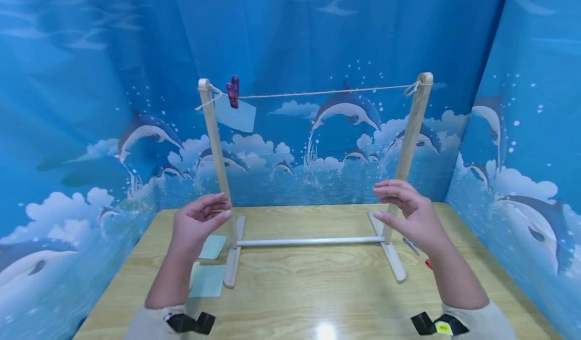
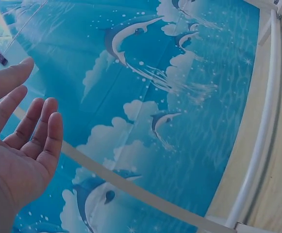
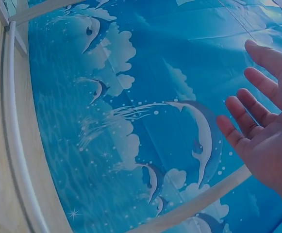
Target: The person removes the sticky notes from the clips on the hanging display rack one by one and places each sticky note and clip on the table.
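My left hand (image 1: 202,222) hovers before the left post (image 1: 215,143) of a wooden frame, its fingers loosely bent with nothing between them. On the other side, my right hand (image 1: 410,219) is raised in front of the right post (image 1: 414,123), also holding nothing. A string (image 1: 317,93) runs between the tops of the posts. Near its left end a dark red clothespin (image 1: 233,92) clips a pale blue paper (image 1: 240,115), which hangs tilted. Both palms and relaxed fingers show in the wrist views.
Light blue sticky notes (image 1: 210,281) lie at the left of the wooden table (image 1: 299,299), one more (image 1: 213,246) behind them. A white bar (image 1: 308,241) joins the frame's feet. Beyond the right foot, a small red object (image 1: 428,263) is partly hidden by my forearm. A dolphin-print curtain surrounds the table.
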`<control>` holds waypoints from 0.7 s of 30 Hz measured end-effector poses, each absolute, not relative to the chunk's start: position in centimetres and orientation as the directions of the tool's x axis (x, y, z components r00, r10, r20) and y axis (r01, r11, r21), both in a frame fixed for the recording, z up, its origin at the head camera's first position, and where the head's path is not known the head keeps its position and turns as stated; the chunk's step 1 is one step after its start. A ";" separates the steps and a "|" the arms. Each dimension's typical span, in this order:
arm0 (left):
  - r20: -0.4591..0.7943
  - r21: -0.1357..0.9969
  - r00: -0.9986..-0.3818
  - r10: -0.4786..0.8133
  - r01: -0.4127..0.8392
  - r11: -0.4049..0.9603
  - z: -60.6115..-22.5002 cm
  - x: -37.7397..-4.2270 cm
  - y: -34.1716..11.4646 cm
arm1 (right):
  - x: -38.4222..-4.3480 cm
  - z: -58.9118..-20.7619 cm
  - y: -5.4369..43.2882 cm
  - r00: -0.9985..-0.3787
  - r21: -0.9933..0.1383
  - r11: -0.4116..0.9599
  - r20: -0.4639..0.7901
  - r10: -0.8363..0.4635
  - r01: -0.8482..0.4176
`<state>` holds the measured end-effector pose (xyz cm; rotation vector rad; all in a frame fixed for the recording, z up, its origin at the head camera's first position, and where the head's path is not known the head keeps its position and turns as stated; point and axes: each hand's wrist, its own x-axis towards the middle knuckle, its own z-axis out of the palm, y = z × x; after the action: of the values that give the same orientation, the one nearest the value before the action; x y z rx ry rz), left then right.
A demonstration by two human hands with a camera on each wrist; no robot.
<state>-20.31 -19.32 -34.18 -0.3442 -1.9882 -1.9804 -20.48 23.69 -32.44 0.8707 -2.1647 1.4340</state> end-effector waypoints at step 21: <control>0.425 0.905 -0.905 -0.016 0.426 -0.021 -30.6 -23.0 -16.0 | -22.3 -27.4 20.8 -0.616 -0.569 0.243 0.690 -0.380 -0.786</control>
<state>-22.98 -16.03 -30.60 -0.4295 -1.9497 -1.9974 -22.34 20.78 -27.43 1.0664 -2.1106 1.3365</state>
